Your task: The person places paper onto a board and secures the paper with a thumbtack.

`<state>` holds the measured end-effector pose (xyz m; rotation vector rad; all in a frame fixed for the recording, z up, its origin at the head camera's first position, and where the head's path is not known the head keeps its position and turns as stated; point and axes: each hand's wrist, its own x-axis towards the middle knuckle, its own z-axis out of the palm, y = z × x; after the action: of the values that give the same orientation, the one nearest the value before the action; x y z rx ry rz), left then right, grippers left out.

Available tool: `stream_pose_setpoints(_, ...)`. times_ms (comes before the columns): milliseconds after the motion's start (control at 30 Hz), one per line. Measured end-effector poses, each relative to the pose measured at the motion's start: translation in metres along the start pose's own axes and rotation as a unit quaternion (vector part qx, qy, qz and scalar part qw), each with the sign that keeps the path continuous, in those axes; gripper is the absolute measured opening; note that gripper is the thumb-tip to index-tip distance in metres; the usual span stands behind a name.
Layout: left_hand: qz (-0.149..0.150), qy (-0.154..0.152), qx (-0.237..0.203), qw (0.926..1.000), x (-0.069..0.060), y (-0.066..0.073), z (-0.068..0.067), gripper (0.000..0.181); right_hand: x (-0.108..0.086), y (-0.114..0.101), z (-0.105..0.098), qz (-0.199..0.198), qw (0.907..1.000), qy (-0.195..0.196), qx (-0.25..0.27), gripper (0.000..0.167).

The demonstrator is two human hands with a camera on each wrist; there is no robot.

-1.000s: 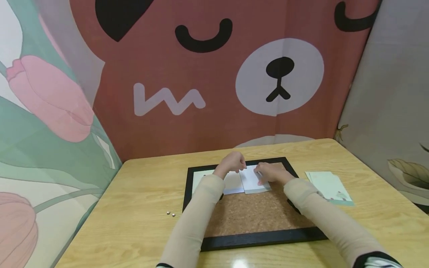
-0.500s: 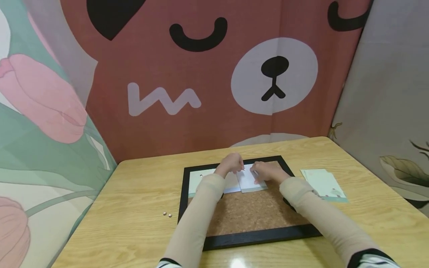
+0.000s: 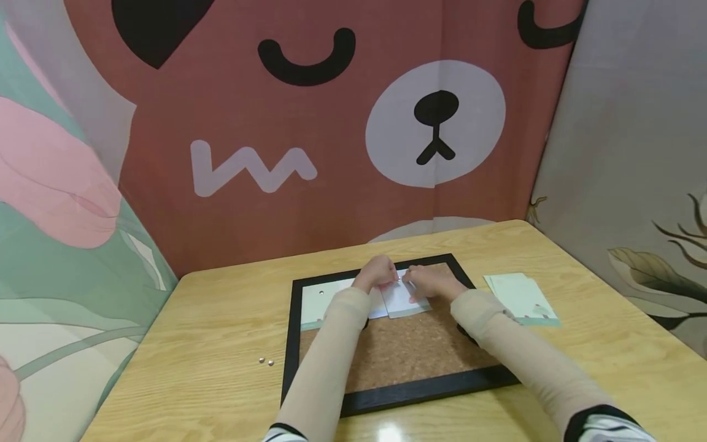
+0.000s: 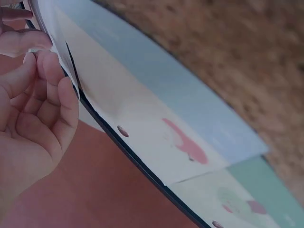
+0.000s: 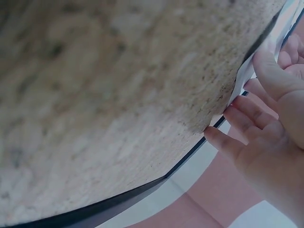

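In the head view, a white card point(image 3: 409, 305) lies at the top of a black-framed cork board point(image 3: 414, 350). My left hand point(image 3: 377, 274) is at its upper left; thumb and fingertips pinch a small tack, mostly hidden. The left wrist view shows that left hand point(image 4: 35, 114) with its fingers bent at the card's edge. My right hand point(image 3: 435, 283) rests its fingers on the card's right part; in the right wrist view the right hand point(image 5: 268, 128) has spread fingers along the edge. Two neighbouring cards carry tacks, one a pale green card point(image 3: 315, 310) at the left.
Two loose silver tacks point(image 3: 266, 361) lie on the wooden table point(image 3: 215, 331), left of the board. A stack of pale green cards point(image 3: 521, 298) lies to the board's right. A printed curtain point(image 3: 331, 215) hangs behind the table.
The head view has turned slightly, shifting the scene left. Both hands keep nearly the same places at the card; the left hand's fingertips have moved slightly down against it.
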<state>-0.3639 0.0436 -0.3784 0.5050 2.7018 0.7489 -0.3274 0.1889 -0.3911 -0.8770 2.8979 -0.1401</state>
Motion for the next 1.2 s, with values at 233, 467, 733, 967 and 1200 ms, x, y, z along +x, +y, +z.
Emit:
stream_pose_setpoints(233, -0.010, 0.000, 0.008, 0.9999, 0.008, -0.001, 0.002, 0.016, -0.001, -0.003, -0.002, 0.001, 0.9999, -0.011, -0.012, 0.047)
stream_pose_setpoints(467, -0.053, -0.014, 0.013, 0.9984, 0.015, -0.003, 0.005, 0.023, 0.001, -0.003, -0.002, 0.016, 0.9997, -0.020, -0.007, 0.050)
stream_pose_setpoints(733, -0.054, -0.022, 0.040, 0.9975, 0.019, -0.003, 0.007, 0.023, 0.001, -0.003, -0.001, 0.019, 0.9994, -0.023, -0.017, 0.047)
stream_pose_setpoints(967, -0.054, -0.038, 0.048, 0.9967, 0.021, -0.004, 0.006, 0.030, 0.000, -0.005, -0.002, 0.019, 0.9996, -0.020, -0.008, 0.047)
stream_pose_setpoints(1200, -0.066, -0.064, 0.070, 0.9933, 0.021, -0.002, 0.006, 0.032, 0.000, -0.006, -0.001, 0.025, 0.9993, -0.026, -0.002, 0.046)
